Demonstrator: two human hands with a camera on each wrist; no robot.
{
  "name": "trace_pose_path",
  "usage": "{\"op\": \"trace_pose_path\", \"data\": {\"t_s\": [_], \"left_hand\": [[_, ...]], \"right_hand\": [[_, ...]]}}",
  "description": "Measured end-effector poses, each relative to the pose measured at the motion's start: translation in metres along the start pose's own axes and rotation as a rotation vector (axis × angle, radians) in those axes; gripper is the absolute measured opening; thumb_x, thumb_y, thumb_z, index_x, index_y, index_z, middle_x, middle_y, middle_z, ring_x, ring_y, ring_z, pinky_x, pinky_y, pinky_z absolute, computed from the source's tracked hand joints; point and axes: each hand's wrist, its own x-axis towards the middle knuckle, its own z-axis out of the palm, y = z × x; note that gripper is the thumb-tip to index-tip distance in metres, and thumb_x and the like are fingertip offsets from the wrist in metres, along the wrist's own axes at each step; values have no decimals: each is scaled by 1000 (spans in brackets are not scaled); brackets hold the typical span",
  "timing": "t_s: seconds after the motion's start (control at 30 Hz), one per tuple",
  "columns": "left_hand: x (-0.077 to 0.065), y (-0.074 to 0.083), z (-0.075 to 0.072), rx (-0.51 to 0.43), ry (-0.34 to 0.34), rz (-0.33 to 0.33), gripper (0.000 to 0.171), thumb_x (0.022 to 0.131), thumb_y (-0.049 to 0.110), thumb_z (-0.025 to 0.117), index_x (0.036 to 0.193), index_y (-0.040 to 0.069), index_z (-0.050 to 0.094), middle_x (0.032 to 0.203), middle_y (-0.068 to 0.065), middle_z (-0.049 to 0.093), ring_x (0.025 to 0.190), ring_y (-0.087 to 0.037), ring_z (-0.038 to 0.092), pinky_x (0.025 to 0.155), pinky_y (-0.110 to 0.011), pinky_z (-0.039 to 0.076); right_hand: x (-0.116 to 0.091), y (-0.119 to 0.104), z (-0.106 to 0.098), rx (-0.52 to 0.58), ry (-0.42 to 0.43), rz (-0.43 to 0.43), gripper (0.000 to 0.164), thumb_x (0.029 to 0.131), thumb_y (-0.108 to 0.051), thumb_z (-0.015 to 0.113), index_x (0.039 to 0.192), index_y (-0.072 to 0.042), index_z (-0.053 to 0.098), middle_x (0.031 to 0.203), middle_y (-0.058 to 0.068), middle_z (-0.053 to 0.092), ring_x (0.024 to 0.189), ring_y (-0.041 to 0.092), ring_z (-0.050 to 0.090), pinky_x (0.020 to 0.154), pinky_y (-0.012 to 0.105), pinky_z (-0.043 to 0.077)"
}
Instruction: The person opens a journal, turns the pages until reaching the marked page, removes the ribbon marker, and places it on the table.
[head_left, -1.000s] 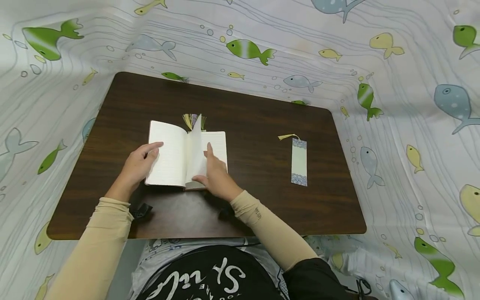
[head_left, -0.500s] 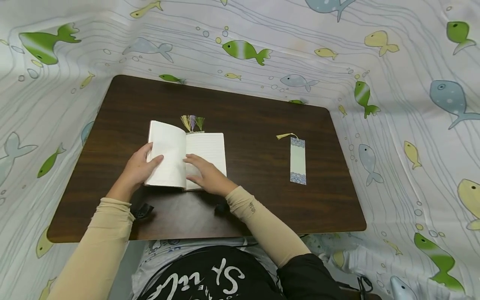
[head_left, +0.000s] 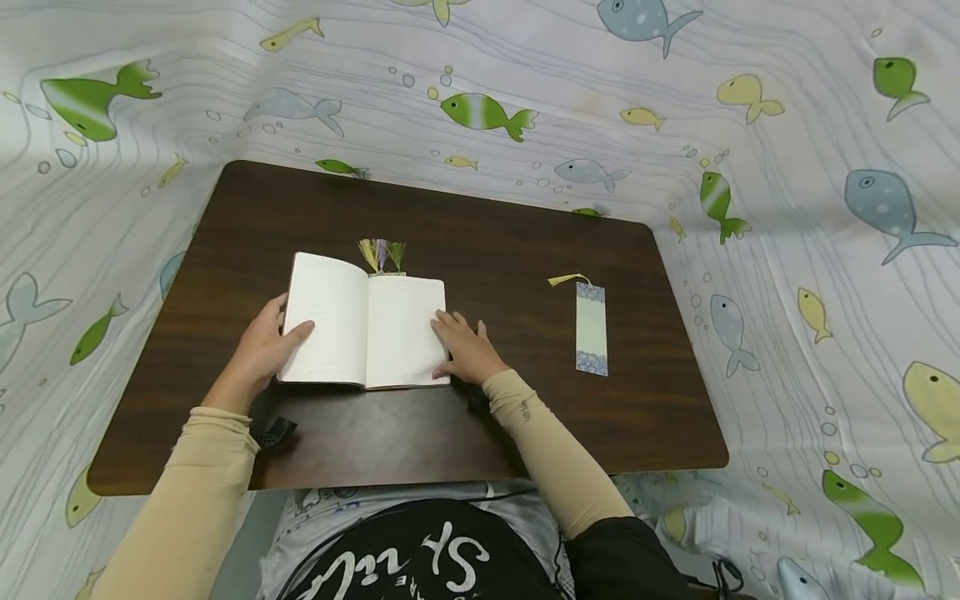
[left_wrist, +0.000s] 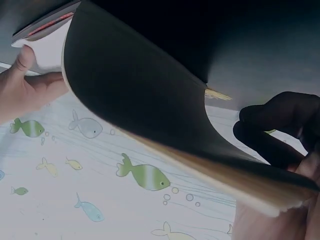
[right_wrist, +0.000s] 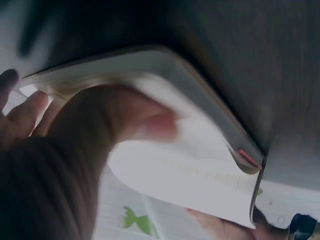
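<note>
An open notebook (head_left: pixel 405 333) with cream pages lies on the dark wooden table (head_left: pixel 487 433). My left hand (head_left: pixel 258 346) grips its left side, the thumb on the page and the fingers under the cover. This cover's dark underside is raised in the left wrist view. At the right page's outer edge, my right hand (head_left: pixel 467 346) touches the paper with spread fingers; its thumb (right_wrist: pixel 160 127) is blurred in the right wrist view. Yellow, purple and green tassels (head_left: pixel 382 254) stick out above the notebook, beside a thin strip of bookmark top. The bookmarks' remaining parts are hidden.
A pale green bookmark (head_left: pixel 591 329) with blue patterned ends and a yellow tassel lies to the right of the notebook. Fish-patterned cloth (head_left: pixel 555 50) surrounds the table. A black strap (head_left: pixel 276 433) shows by the left wrist.
A raised leaf has gone over to the left side, and the notebook now lies open at a flat spread. My right hand moved from mid-book to the right edge; the left hand still holds the left side.
</note>
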Motion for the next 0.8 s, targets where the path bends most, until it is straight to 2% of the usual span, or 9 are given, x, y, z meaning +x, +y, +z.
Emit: {"op": "trace_pose_path", "data": {"t_s": [0.1, 0.17, 0.3, 0.4, 0.53, 0.6, 0.7, 0.73, 0.8], "left_hand": [[0, 1, 0, -4, -9, -2, 85, 99, 46, 46, 155, 11, -6, 155, -29, 19, 118, -47, 49, 79, -44, 54], [-1, 1, 0, -15, -7, 5, 83, 99, 44, 46, 156, 11, -5, 154, -30, 21, 115, -46, 51, 77, -42, 54], [-7, -2, 4, -30, 7, 22, 83, 100, 40, 47, 155, 23, -12, 154, -32, 17, 124, -51, 43, 84, -47, 50], [-11, -4, 5, -25, 22, 53, 78, 101, 37, 47, 154, 34, -10, 158, -27, 9, 138, -51, 24, 98, -59, 39], [-15, -5, 6, 6, 37, 87, 58, 104, 33, 41, 156, 27, 16, 160, -17, 11, 144, -44, 11, 107, -67, 20], [-15, -4, 7, 5, 37, 91, 53, 105, 35, 37, 154, 21, 26, 159, -16, 18, 144, -42, 15, 107, -66, 20], [-14, 0, 7, -33, 57, 81, 57, 104, 45, 29, 154, 17, 27, 157, -19, 24, 140, -43, 24, 105, -62, 28], [-13, 1, 7, -57, 59, 73, 61, 103, 49, 26, 154, 15, 25, 157, -19, 23, 140, -43, 24, 105, -61, 27], [-13, 4, 6, -103, 60, 48, 70, 101, 56, 19, 155, 12, 20, 154, -23, 26, 135, -43, 30, 102, -56, 34]], "right_hand": [[1, -3, 2, -82, 126, 9, 86, 77, -52, 71, 149, -17, 39, 159, 6, 25, 147, 29, 19, 110, 66, 15], [0, -8, 2, -98, 206, 35, 89, 77, -51, 72, 149, -13, 37, 158, 12, 25, 146, 31, 20, 110, 66, 17], [-4, -24, 4, 22, 307, 87, 111, 76, -47, 76, 154, -2, 10, 159, 19, 17, 147, 32, 14, 113, 62, 15], [-8, -43, 2, 190, 346, 25, 114, 78, -40, 76, 153, 0, 2, 158, 16, 23, 146, 27, 20, 116, 55, 15], [-9, -79, 0, 404, 305, -184, 90, 91, -34, 66, 154, -2, 10, 152, 10, 38, 132, 20, 46, 112, 36, 32], [-7, -96, 1, 444, 251, -256, 79, 97, -37, 57, 154, -5, 12, 152, 9, 39, 129, 18, 50, 108, 28, 36], [-1, -115, 2, 386, 174, -305, 72, 98, -42, 50, 154, -8, 18, 154, 9, 34, 133, 15, 45, 110, 27, 35], [1, -119, 3, 337, 154, -317, 70, 99, -44, 48, 153, -9, 22, 156, 8, 32, 141, 15, 33, 113, 30, 30], [5, -125, 5, 257, 122, -347, 66, 98, -46, 48, 151, -10, 30, 157, 6, 29, 144, 13, 26, 114, 35, 29]]}}
